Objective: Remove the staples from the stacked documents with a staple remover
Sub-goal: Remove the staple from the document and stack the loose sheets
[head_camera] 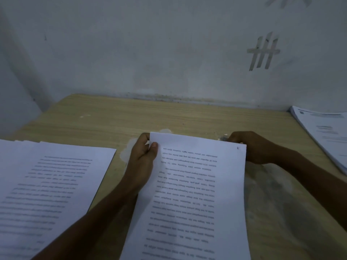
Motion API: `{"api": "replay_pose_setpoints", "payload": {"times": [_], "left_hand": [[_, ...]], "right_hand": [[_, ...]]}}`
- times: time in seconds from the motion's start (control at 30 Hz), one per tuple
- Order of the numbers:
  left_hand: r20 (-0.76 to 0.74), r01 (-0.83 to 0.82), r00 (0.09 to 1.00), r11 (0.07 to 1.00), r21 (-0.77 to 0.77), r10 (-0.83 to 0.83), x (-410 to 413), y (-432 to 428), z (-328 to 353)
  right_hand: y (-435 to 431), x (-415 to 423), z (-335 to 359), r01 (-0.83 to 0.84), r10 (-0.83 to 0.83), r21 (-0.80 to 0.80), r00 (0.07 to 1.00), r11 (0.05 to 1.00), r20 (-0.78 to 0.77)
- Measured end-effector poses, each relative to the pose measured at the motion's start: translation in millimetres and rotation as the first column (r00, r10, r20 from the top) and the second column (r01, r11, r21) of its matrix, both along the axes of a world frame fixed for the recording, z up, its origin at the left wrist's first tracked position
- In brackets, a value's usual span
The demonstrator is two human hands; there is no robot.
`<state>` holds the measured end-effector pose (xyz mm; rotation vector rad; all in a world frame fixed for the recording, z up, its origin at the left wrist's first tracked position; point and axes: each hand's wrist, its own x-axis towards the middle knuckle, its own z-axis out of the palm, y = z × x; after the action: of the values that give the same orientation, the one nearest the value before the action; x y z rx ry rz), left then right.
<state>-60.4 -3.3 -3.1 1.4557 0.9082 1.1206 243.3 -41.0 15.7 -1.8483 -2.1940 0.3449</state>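
Well apart to the left of the left hand (142,160) and its grip: a pile of printed sheets (47,184), lying flat on the worktop (169,113), slightly fanned at the far edge. Probably laid there as finished, out of the way of the work.

Next, the left hand itself: thumb on top, fingers underneath, grip clamped on the far left corner of the document (199,194). Holds the sheets steady, judged as a brace against sliding during the pull.

Between the two grips: the document, printed text upside down to the wearer, with the far right corner brought close to the working hand. On that corner, just beside the right grip, a tiny dark mark (237,148), probably the staple; too small to tell for sure.

Then the right hand (257,147), partly hidden behind the far right corner of the paper, fingers curled. Grip closed on a small grey thing (224,138), blurred, judged to be the staple remover. Touching the paper edge or only very near; cannot tell which.

Well apart to the right of the right grip: another stack of papers (326,132), at the worktop edge, perhaps waiting for the same treatment.
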Motion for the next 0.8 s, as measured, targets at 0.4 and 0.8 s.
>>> {"api": "replay_pose_setpoints", "payload": {"times": [0.4,0.8], "left_hand": [[0.239,-0.138,0.969,0.929,0.344,0.055,17.7,31.8,126.2],[0.198,-0.009,0.98,0.976,0.218,-0.036,11.5,7.7,114.7]], "right_hand": [[-44.2,-55.5,79.2,0.042,-0.066,-0.057,0.252,0.997,-0.965],[-57.9,-98.5,56.1,0.519,0.029,0.278,0.436,0.808,-0.899]]}}
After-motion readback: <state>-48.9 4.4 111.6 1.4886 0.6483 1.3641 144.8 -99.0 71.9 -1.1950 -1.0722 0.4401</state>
